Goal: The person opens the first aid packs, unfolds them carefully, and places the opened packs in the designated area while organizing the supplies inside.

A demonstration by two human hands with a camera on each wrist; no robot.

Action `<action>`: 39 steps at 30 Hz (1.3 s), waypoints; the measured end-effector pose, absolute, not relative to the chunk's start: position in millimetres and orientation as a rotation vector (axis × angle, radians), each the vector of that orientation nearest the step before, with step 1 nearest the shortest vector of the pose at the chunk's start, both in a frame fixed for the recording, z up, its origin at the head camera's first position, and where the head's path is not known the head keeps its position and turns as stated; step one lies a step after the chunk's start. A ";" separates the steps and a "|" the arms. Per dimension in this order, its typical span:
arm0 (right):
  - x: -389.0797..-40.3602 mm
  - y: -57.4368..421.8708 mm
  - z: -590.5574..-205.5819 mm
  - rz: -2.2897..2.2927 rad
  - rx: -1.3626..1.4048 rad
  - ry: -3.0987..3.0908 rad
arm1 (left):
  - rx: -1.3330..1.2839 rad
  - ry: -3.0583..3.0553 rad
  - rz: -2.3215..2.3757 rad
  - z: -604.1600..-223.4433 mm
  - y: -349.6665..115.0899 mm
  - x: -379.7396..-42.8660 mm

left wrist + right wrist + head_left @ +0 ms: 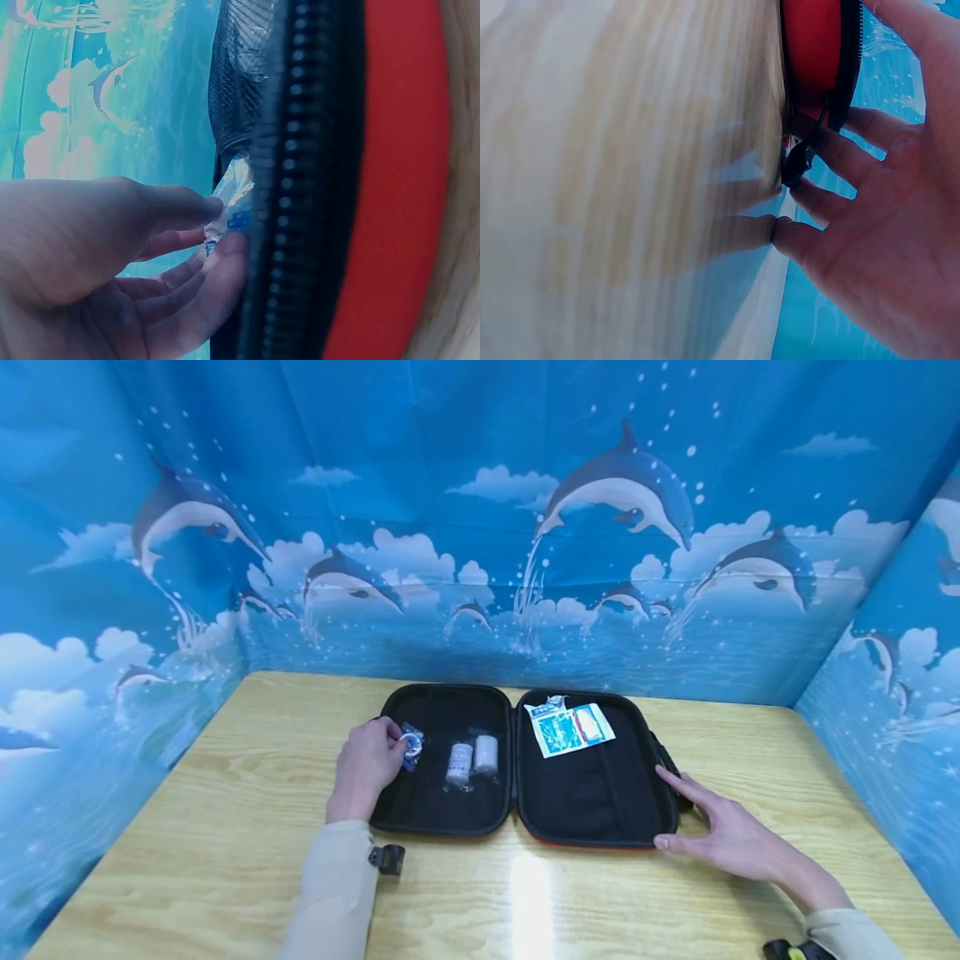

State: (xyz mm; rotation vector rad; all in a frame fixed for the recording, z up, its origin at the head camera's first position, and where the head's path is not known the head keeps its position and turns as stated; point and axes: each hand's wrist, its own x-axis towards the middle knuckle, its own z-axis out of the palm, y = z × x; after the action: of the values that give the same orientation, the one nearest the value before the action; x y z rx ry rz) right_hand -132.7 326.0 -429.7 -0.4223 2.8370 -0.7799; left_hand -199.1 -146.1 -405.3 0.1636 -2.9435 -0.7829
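Note:
A black-lined zip case (442, 820) with a red outer shell lies unfolded on the table. Over its left half, my left hand (367, 762) pinches a small white ring-shaped roll (412, 746) in a clear, blue-printed wrapper. The wrapper (238, 187) shows between thumb and fingers in the left wrist view, close beside the case's zipper (289, 187). Two white wrapped rolls (460, 762) lie to the right in the same half. My right hand (731, 837) rests spread at the right half's outer edge, its fingers beside a black zipper pull (799, 161).
Blue-and-white printed packets (570, 729) lie in the case's right half, near the back. The wooden table (202, 827) runs back to a blue dolphin-print curtain (450, 610), which also hangs along both sides.

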 end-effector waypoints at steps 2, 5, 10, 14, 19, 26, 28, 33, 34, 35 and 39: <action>-132.9 325.9 -430.1 -0.776 -0.430 2.837 | 0.153 -2.948 -0.789 -406.5 -145.7 -199.4; -133.0 325.7 -430.0 -0.774 -0.426 2.834 | 0.132 -2.966 -0.782 -407.6 -144.8 -200.0; -133.9 326.2 -429.3 -0.779 -0.400 2.818 | 0.109 -3.000 -0.799 -406.6 -141.3 -200.5; -134.1 326.0 -429.0 -0.777 -0.404 2.821 | 0.066 -3.003 -0.834 -405.3 -139.0 -201.6; -133.5 326.2 -429.7 -0.782 -0.411 2.825 | 0.066 -3.019 -0.878 -404.9 -136.0 -202.7; -133.4 327.3 -430.4 -0.786 -0.412 2.823 | 0.098 -3.044 -0.933 -407.2 -130.9 -204.1; -133.5 327.3 -430.9 -0.782 -0.411 2.823 | 0.108 -3.038 -0.958 -409.8 -129.7 -204.4; -132.8 326.6 -431.8 -0.783 -0.417 2.829 | 0.116 -3.020 -1.033 -414.3 -127.1 -204.7; -132.6 326.4 -431.8 -0.785 -0.418 2.829 | 0.116 -3.018 -1.051 -414.7 -126.4 -205.0; -132.7 326.4 -432.0 -0.784 -0.423 2.832 | 0.118 -3.016 -1.064 -415.1 -125.8 -205.4; -132.5 326.1 -432.3 -0.778 -0.428 2.842 | 0.142 -3.006 -1.131 -416.8 -123.0 -207.8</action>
State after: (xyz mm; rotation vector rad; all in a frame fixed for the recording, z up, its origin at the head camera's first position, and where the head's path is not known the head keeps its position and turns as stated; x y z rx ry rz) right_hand -132.5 326.1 -432.3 -0.4277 2.8418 -0.7781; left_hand -207.8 -123.0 -416.8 0.1421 -3.0062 -1.1311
